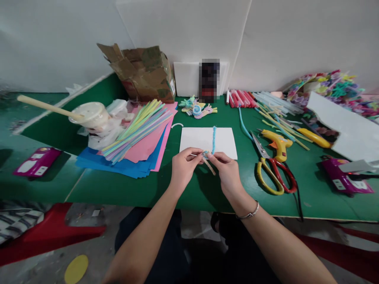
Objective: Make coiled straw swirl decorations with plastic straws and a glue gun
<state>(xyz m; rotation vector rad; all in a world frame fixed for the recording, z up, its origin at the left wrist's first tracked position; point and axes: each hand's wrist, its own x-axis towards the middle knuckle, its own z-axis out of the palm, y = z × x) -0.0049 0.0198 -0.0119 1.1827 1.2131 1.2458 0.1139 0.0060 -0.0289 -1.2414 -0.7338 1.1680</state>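
My left hand (184, 167) and my right hand (228, 171) meet over the near edge of a white board (195, 138). Both pinch a small twisted bit of pipe cleaner, mostly covered by the fingertips. From between them a blue pipe cleaner (213, 138) runs up across the board. A beige pipe cleaner end (212, 169) sticks out below the fingers, toward me. Beyond the board lies a cluster of coiled pastel pipe-cleaner shapes (197, 110).
Left are coloured sheets (142, 171) under pipe cleaners (139, 128), a lidded tub (90, 114) and a cardboard box (148, 75). Right lie scissors (271, 177), a yellow glue gun (276, 142), its cord near the table edge, and a yellow cutter (314, 137).
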